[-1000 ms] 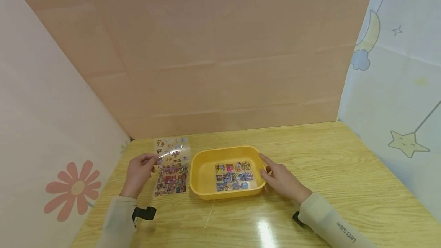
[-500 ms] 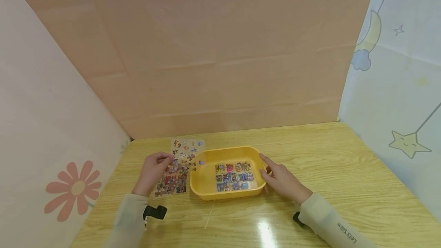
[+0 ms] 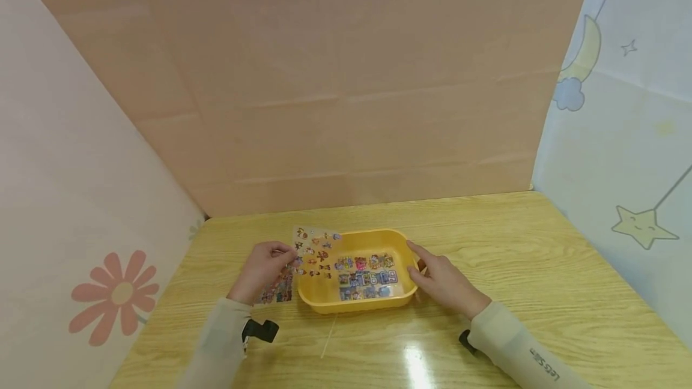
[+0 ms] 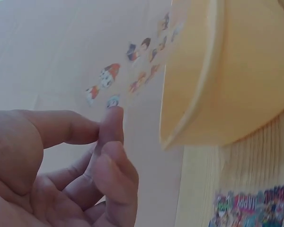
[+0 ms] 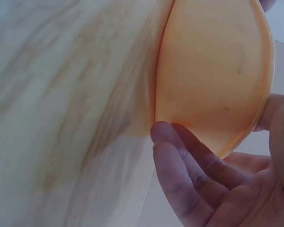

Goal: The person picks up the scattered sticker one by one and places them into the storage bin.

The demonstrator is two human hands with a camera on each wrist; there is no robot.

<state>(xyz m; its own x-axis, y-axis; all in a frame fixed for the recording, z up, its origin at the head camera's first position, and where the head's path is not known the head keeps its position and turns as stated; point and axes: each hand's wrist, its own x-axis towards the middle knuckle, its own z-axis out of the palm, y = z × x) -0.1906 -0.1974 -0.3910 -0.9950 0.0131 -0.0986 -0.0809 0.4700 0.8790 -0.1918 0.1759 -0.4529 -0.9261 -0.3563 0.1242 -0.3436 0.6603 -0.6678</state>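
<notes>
My left hand (image 3: 265, 269) pinches a clear sticker sheet (image 3: 316, 254) printed with small cartoon figures, between thumb and index finger. The sheet overlaps the left part of a yellow plastic basin (image 3: 319, 305); the left wrist view shows the sheet (image 4: 142, 61) beside the basin's rim. Inside the basin lies another sheet of stickers (image 3: 367, 278) with cartoon pictures and numbers. My right hand (image 3: 446, 284) holds the basin's right end, thumb and index finger at the rim. In the right wrist view the other fingers (image 5: 173, 175) lie along the outer wall (image 5: 208, 71).
A third, densely printed sticker sheet (image 3: 281, 290) lies on the wooden table (image 3: 486, 227) left of the basin, partly hidden by my left hand. A thin pale strip (image 3: 328, 338) lies in front of the basin. A pinkish backdrop (image 3: 346, 107) stands behind the table.
My left hand has carried the clear sticker sheet rightward, from over the printed sheet on the table to over the basin's left side. The right hand and basin have stayed in place.
</notes>
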